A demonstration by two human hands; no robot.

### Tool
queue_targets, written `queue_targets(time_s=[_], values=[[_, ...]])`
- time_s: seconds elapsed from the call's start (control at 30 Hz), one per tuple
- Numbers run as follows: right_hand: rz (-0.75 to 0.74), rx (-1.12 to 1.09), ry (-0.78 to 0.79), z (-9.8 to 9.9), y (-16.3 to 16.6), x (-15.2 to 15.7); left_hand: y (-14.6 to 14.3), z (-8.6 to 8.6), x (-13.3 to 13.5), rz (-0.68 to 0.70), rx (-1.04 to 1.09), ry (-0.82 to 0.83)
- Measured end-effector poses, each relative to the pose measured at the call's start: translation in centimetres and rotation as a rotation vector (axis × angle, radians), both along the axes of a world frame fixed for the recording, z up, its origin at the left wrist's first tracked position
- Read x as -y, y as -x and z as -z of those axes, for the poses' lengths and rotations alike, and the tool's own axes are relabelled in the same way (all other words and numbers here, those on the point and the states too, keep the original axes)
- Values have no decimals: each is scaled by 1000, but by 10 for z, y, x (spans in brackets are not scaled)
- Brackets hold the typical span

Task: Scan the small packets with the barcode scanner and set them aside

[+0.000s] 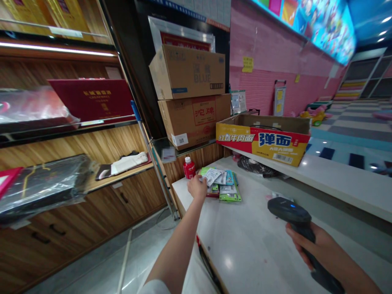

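Note:
In the head view my right hand (321, 245) is wrapped around the handle of a black barcode scanner (289, 210), which has a small blue light on top and points left over the counter. My left hand (197, 187) reaches to a pile of small flat packets, its fingers closed at the edge of a white packet (211, 176). Under and beside it lie several green and blue packets (231, 190). A red bottle (189, 168) with a white cap stands just behind my left hand. The left fingertips are partly hidden.
The white counter (245, 237) runs beneath both hands. An open yellow-and-red noodle carton (263, 141) sits on the raised ledge. Two stacked cardboard boxes (196, 77) stand at the back. Wooden shelves (116, 179) with boxed goods line the left; a blue-topped pole (141, 126) leans there.

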State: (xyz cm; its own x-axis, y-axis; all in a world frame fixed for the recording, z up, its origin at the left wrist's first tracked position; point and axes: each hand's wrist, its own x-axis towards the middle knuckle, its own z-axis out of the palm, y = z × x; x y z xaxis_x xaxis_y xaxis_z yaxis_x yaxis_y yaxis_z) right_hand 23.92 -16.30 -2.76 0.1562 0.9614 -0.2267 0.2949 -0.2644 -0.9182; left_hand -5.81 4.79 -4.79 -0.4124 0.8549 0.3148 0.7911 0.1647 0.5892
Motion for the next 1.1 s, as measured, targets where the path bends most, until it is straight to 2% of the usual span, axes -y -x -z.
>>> queue_targets(time_s=[0.2,0.33,0.5,0.6,0.7,0.8,0.87,0.97,1.1], values=[[55,24,-57,2,3,3,1,8,10,90,-78,-11],[23,2,-24,2,-3,1,0,10,11,104,-71,-5],[71,-9,-29,-8,-15,1,-18,3,22,155,-124,-160],[195,-39,-52,-18,-20,4,-45,-2,36,285,-132,-272],[293,-68,-74,-26,-26,5,-81,3,53,491,-121,-316],[325,-72,-94,-28,-34,7,-123,19,65,754,-103,-227],[333,-75,-103,-29,-39,7,-152,33,69,849,-59,-97],[350,-85,-103,-30,-43,8,-192,46,70,830,16,71],[357,-91,-117,-30,-46,7,-232,45,68,637,-11,200]])
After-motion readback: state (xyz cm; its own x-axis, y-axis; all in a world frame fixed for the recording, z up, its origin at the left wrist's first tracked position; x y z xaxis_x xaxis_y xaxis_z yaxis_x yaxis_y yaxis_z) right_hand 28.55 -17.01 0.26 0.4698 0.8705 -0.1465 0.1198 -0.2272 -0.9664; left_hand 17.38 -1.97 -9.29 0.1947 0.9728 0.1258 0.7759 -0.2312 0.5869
